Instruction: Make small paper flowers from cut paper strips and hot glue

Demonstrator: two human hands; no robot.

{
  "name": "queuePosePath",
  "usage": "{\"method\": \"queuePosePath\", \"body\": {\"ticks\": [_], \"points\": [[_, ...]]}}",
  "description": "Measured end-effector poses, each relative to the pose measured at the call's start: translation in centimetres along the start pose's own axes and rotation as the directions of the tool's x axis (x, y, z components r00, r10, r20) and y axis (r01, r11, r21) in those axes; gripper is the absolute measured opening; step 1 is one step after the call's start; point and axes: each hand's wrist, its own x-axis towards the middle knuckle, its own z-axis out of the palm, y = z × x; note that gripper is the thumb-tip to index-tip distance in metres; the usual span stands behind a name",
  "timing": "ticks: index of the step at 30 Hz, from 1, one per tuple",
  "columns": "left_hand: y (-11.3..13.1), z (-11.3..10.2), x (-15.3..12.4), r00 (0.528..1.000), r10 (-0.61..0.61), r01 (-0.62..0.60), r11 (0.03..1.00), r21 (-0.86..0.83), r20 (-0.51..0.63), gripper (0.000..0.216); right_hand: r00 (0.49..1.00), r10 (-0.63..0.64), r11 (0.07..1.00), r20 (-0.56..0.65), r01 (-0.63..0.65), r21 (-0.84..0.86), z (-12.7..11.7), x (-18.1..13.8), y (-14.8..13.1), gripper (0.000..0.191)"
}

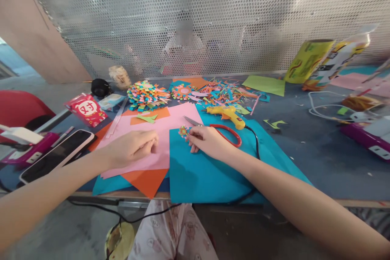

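Between the thumb and fingers of my right hand (209, 140) is a small multicoloured paper flower (183, 131), held by its edge over the blue paper (195, 178). My left hand (137, 148) is closed in a loose curl above the pink paper (163, 158), with nothing showing in it. Red-handled scissors (233, 132) lie just beyond my right hand, partly hidden by it, blades pointing left. Behind them a yellow glue gun (228, 114) rests on its side, its black cord running toward me.
Finished fringed paper flowers (146, 95) are piled at the back, beside a heap of paper strips (224, 91). A phone (57, 156), a purple power strip (33, 150) and a red tissue pack (85, 109) lie left. A yellow can (307, 61) stands back right. Perforated metal (213, 20) closes the rear.
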Motion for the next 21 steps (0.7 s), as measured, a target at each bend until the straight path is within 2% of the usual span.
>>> {"method": "queuePosePath", "body": {"ticks": [1, 3, 5, 7, 9, 12, 17, 21], "points": [[0.2, 0.2, -0.1, 0.995, -0.097, 0.099, 0.980, -0.170, 0.021, 0.032, 1.000, -0.003, 1.000, 0.003, 0.003, -0.003, 0.0, 0.0, 0.0, 0.018], [0.6, 0.8, -0.1, 0.980, -0.196, 0.189, 0.864, -0.467, 0.033, 0.031, 1.000, -0.013, 1.000, 0.012, 0.013, -0.011, 0.0, 0.0, -0.2, 0.018], [0.8, 1.6, 0.3, 0.973, -0.229, 0.193, 0.717, -0.669, 0.036, 0.026, 1.000, -0.022, 1.000, 0.018, 0.022, -0.021, 0.0, -0.1, -0.4, 0.018], [1.0, 2.4, 0.8, 0.970, -0.236, 0.193, 0.585, -0.787, 0.063, 0.024, 0.999, -0.031, 0.999, 0.019, 0.032, -0.031, 0.0, -0.2, -0.6, 0.017], [1.1, 3.0, 1.2, 0.971, -0.223, 0.182, 0.483, -0.857, 0.080, 0.025, 0.999, -0.046, 0.998, 0.018, 0.047, -0.047, -0.1, -0.3, -0.7, 0.016], [1.3, 3.7, 1.8, 0.984, -0.170, 0.123, 0.384, -0.915, 0.061, 0.027, 0.996, -0.083, 0.992, 0.012, 0.084, -0.095, -0.3, -0.5, -0.8, 0.017], [1.4, 4.6, 2.9, 0.995, -0.103, 0.013, 0.291, -0.957, -0.018, 0.026, 0.986, -0.166, 0.959, 0.007, 0.163, -0.233, -0.6, -0.8, -0.6, 0.018], [1.4, 5.0, 3.5, 0.988, -0.146, -0.023, 0.229, -0.973, -0.058, 0.033, 0.970, -0.244, 0.894, -0.002, 0.224, -0.388, -0.8, -0.9, -0.8, 0.020]]}}
